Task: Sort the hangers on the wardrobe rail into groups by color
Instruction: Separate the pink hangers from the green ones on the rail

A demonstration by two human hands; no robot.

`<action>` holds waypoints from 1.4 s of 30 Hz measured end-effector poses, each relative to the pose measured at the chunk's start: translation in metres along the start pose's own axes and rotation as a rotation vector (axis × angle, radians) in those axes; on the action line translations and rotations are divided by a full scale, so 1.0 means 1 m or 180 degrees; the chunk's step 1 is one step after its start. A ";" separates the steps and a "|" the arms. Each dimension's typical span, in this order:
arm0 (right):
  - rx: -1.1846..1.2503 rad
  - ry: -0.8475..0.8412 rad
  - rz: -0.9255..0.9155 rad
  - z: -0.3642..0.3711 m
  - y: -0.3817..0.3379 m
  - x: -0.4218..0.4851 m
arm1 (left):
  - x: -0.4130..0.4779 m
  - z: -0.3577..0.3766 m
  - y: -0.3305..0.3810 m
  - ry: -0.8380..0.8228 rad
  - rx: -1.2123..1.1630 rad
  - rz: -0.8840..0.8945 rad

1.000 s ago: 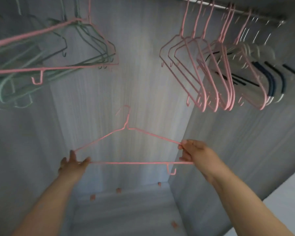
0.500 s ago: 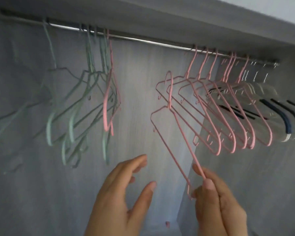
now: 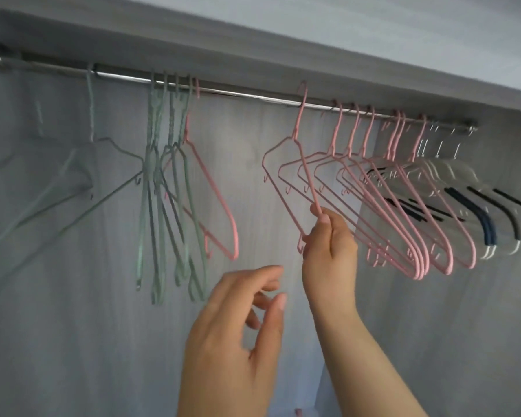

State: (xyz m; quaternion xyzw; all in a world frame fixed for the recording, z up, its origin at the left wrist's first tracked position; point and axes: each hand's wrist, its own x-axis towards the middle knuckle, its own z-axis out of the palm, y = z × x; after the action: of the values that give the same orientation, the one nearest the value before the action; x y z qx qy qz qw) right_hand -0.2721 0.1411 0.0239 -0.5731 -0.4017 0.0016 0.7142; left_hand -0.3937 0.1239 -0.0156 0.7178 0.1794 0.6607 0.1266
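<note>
A metal wardrobe rail [image 3: 247, 96] runs beneath the grey top board of the wardrobe, sloping down toward the right end in this view. The right hand [image 3: 328, 245] is raised, its grip pinching the thin wire of a pink hanger [image 3: 298, 139] between thumb and fingertips; that hanger's hook sits at the rail, just left of the pink group, though whether it rests fully on the bar cannot be told. The left hand [image 3: 238, 332] hangs lower, near the middle, with its fingers spread and curled and holding nothing. Toward the rail's left end hang the green hangers [image 3: 163, 206], bunched and tilted, and one lone pink hanger [image 3: 220, 206] hangs at their right side, touching them. A bare stretch of rail lies between that cluster and the pink hangers [image 3: 403, 212] gathered toward the right end. Beyond them, nearest the right end, hang clear hangers [image 3: 463, 182] with dark strips.
</note>
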 end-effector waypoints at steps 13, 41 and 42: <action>-0.2068 -0.0714 -0.2031 -0.003 -0.077 0.013 | 0.021 0.017 -0.003 -0.0719 0.0618 -0.0420; -0.0022 -0.1528 0.1097 0.053 0.014 0.037 | -0.018 0.013 -0.004 -0.0360 0.0653 0.0127; -0.0165 -0.1596 0.1100 0.047 0.031 0.028 | -0.026 0.015 -0.010 -0.0410 0.0608 0.0178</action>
State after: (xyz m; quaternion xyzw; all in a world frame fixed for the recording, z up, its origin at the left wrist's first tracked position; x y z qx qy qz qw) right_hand -0.2657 0.2031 0.0156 -0.6327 -0.4620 0.2543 0.5671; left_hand -0.3811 0.1229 -0.0449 0.7723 0.2129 0.5964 0.0505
